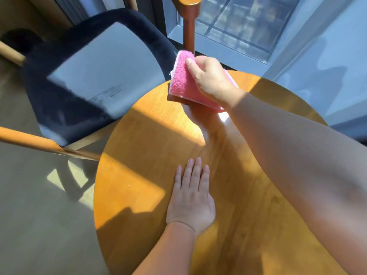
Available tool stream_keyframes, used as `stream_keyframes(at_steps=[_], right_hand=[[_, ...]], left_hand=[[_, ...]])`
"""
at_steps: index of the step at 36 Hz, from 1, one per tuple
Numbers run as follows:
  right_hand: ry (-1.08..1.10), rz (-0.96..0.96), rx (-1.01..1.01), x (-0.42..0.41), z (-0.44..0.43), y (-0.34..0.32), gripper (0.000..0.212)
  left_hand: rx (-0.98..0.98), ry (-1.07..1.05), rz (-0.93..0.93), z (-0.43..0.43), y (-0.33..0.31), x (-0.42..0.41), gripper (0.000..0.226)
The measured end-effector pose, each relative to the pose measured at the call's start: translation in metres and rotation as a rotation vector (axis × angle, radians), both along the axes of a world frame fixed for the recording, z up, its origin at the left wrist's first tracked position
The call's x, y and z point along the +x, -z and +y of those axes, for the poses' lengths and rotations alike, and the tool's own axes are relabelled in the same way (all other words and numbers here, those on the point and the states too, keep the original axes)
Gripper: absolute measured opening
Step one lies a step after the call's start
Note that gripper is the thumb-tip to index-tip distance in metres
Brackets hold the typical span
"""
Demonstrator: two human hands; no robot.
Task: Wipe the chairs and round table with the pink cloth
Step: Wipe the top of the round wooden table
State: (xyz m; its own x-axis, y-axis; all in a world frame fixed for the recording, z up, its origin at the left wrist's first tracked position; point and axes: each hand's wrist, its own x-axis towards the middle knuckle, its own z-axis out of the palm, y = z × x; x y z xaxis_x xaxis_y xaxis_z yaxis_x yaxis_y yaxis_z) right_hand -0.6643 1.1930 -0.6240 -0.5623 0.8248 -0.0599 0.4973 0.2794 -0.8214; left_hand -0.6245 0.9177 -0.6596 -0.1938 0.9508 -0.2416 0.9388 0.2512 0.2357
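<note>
The round table (143, 175) fills the lower middle, half in sun. Beyond its far-left edge stands a dark chair (99, 72); a wooden post (189, 30) rises past its far edge. The left hand (191, 203) lies flat on the table, fingers spread. At the table's far edge the right hand (210, 76) grips the cloth (182, 82).

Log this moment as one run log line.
right hand: holds pink cloth at round table's far edge | left hand: flat on tabletop
</note>
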Motion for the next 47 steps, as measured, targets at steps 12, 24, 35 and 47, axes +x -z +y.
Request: stream_keyframes(at_steps=[12, 24, 35, 47], right_hand=[[0.246, 0.021, 0.065, 0.105, -0.069, -0.103, 0.046], [0.601, 0.030, -0.012, 0.192, -0.182, -0.219, 0.040], [0.812, 0.276, -0.040, 0.192, -0.300, -0.338, 0.028], [0.875, 0.309, -0.035, 0.184, -0.362, -0.414, 0.026]], left_hand=[[0.041, -0.022, -0.035, 0.000, -0.010, 0.001, 0.058], [0.243, -0.070, -0.639, 0.006, -0.138, 0.010, 0.025], [0.214, 0.201, -1.112, -0.071, -0.342, 0.026, 0.008], [0.214, 0.240, -1.299, -0.105, -0.415, 0.006, 0.033]])
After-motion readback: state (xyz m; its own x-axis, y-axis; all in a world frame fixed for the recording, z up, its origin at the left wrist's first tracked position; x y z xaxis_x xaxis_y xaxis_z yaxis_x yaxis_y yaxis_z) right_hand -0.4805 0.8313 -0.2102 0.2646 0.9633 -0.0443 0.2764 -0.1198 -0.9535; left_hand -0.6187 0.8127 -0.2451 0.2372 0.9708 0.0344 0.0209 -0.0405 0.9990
